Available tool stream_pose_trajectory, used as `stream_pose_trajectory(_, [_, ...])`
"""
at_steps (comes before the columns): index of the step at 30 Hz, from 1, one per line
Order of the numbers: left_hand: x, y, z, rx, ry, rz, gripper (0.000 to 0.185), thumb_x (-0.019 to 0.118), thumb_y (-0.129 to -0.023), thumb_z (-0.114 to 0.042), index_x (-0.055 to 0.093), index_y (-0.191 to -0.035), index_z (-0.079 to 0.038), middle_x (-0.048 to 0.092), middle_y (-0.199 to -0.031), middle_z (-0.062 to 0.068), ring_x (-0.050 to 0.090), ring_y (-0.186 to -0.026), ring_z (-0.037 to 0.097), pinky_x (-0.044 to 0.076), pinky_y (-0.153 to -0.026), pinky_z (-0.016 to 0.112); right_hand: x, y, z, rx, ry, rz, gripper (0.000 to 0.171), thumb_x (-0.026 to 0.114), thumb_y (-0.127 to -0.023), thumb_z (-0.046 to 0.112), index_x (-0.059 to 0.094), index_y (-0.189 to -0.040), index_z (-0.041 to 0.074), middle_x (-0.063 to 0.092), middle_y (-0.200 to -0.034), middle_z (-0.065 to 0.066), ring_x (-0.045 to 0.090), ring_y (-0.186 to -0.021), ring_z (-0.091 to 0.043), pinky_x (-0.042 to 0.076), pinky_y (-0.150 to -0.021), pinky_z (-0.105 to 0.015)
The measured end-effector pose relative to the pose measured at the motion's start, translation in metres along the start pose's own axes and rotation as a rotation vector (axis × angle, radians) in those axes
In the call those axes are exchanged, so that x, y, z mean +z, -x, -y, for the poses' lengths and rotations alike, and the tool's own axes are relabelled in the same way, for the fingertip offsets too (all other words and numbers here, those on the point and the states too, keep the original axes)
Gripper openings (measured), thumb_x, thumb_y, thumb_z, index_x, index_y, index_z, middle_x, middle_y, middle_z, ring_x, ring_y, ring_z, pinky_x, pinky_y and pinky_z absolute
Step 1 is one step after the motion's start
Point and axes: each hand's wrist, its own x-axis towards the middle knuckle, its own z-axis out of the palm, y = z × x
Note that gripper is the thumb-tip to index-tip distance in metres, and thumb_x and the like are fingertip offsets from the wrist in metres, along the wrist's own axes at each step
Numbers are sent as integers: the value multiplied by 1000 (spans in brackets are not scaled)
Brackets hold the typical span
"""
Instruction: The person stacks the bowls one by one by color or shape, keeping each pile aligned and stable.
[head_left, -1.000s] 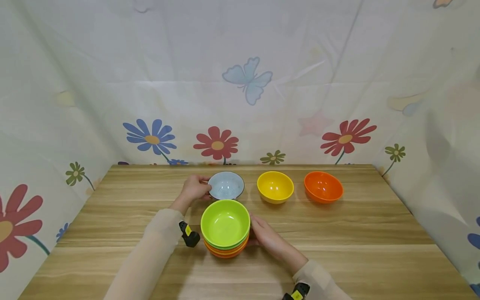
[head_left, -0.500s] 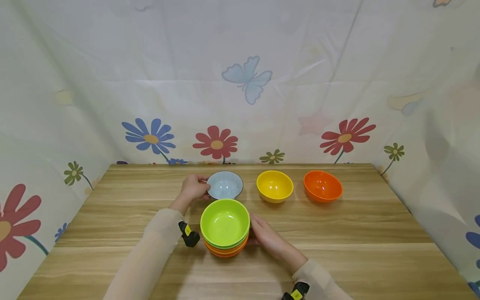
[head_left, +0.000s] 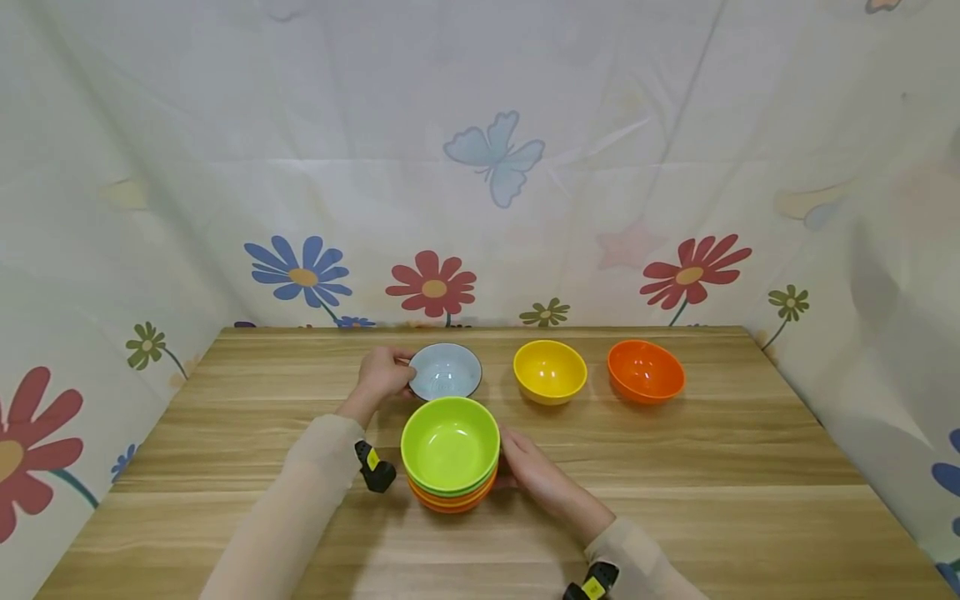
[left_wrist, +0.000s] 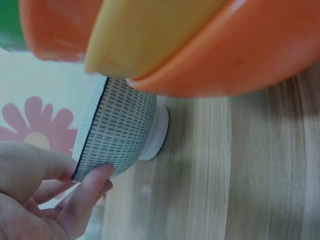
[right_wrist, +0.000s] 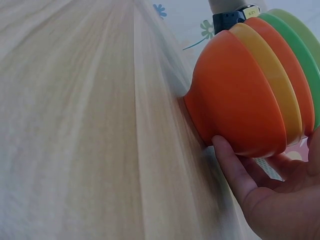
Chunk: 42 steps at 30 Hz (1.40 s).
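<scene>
My left hand pinches the left rim of a pale blue-grey bowl, thumb and fingers on either side of the edge. The left wrist view shows small dashes patterning this bowl's outside, above a white foot. In front of it stands a stack of nested bowls, lime green on top, with green, orange and yellow ones below. My right hand holds the right side of this stack. In the right wrist view its fingers curve against the lowest orange bowl.
On the wooden table, a yellow bowl and an orange bowl stand apart in a row to the right of the patterned bowl. A flower-printed cloth hangs behind the table's back edge.
My left hand and the pale patterned bowl have shifted slightly to the left. The stack and my right hand stay in place, as do the yellow and orange bowls.
</scene>
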Motion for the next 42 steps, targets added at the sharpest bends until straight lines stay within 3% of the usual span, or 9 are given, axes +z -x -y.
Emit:
stream_pose_trajectory(11, [-7,4,-4,12,-47,-19,33,57,-82,-2,61,-115,1,63,-98,20,60,-54,16,52,-50,23,1,-1,1,-1,3,3,59,26,-100,43,40,-132,-4,60,-106,-14,58,-92,-17,53,-81,-39])
stream_pose_trajectory(17, [-15,9,-6,28,-98,-27,34,54,-82,0,60,-115,2,63,-99,21,60,-54,17,55,-55,31,2,-1,-1,-6,-18,-10,58,27,-100,42,40,-132,-5,61,-103,-13,59,-90,-16,53,-79,-39])
stream_pose_trajectory(24, [-24,12,-5,57,-139,-55,36,50,-79,4,62,-113,2,64,-100,22,65,-67,24,55,-54,32,3,-3,-3,-19,-55,-23,57,29,-101,39,41,-131,-8,63,-97,-11,60,-86,-15,54,-77,-40])
stream_pose_trajectory(31, [-32,15,-6,49,-199,-59,38,48,-79,4,62,-114,1,63,-100,22,62,-59,18,56,-58,35,2,-2,-3,-24,-45,-9,59,28,-100,41,40,-132,-7,63,-98,-11,60,-86,-15,54,-78,-40])
stream_pose_trajectory(42, [-48,23,-14,80,-279,-36,36,47,-81,1,61,-115,2,62,-100,23,65,-65,22,56,-55,34,3,-2,-3,-35,-46,-13,64,29,-99,46,40,-132,-7,61,-104,-15,59,-88,-15,53,-78,-40])
